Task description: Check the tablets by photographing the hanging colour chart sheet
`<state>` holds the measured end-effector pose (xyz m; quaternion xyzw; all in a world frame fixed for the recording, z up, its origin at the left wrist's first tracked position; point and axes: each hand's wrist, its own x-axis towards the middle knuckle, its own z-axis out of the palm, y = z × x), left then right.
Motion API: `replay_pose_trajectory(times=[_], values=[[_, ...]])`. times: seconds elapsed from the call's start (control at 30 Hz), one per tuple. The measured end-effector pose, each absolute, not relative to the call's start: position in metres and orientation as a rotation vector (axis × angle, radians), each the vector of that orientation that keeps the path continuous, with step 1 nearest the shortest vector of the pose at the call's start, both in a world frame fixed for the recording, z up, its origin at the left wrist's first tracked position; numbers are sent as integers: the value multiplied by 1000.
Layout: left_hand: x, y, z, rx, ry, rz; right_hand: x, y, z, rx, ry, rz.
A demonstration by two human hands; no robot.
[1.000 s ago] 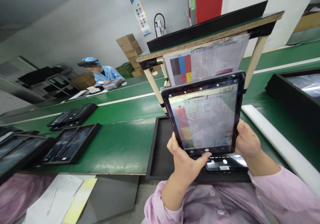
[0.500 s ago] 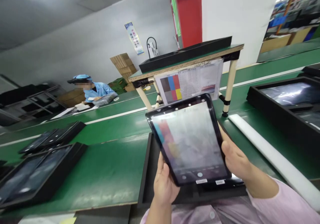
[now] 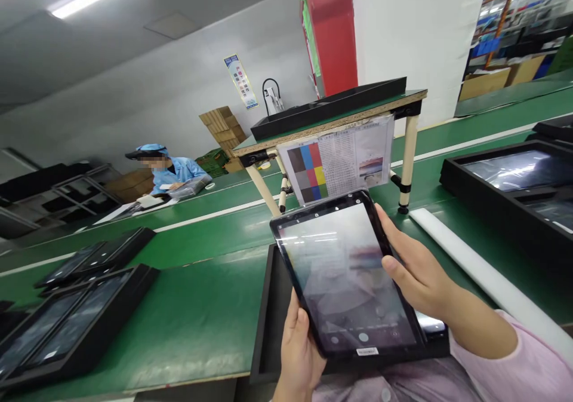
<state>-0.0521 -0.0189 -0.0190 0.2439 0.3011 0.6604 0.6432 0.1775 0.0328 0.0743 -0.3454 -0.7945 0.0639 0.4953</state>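
Observation:
A black tablet (image 3: 344, 270) is held up between my two hands, its lit screen showing a camera view with a round shutter button low down. My left hand (image 3: 299, 342) grips its lower left edge, the thumb on the front. Along the right edge, my right hand (image 3: 418, 267) clasps it with the thumb near the bezel. A black foam tray (image 3: 268, 324) lies under the tablet, partly hidden by it. Behind the tablet, a printed sheet with colour squares (image 3: 335, 163) hangs from the small raised stand (image 3: 331, 124).
Black trays with tablets lie at left (image 3: 129, 306) and right (image 3: 492, 202) on the green bench (image 3: 201, 312). A long white strip (image 3: 474, 264) runs beside my right arm. Across the bench sits a person in blue (image 3: 181, 172). Another black tray (image 3: 331, 106) tops the stand.
The tablet and both hands sit slightly lower in view. Its screen has shifted from the colour squares to the sheet's right-hand picture. My right hand has moved higher along the tablet's edge.

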Motion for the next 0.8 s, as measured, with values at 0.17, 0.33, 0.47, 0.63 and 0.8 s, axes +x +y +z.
replay_pose_trajectory(times=[0.17,0.33,0.47,0.63,0.8], values=[[-55,-28,-5,477,855,1563,181,33,61,-922,-1940,220],[-83,-28,16,430,1082,1488,212,31,32,-1455,-1823,409],[-118,-19,15,406,1295,1476,238,17,-7,-2031,-2002,367],[-143,-1,-3,493,1567,1296,229,6,-36,-2195,-1999,416],[-147,10,-15,597,1715,1246,224,14,-43,-2212,-1670,583]])
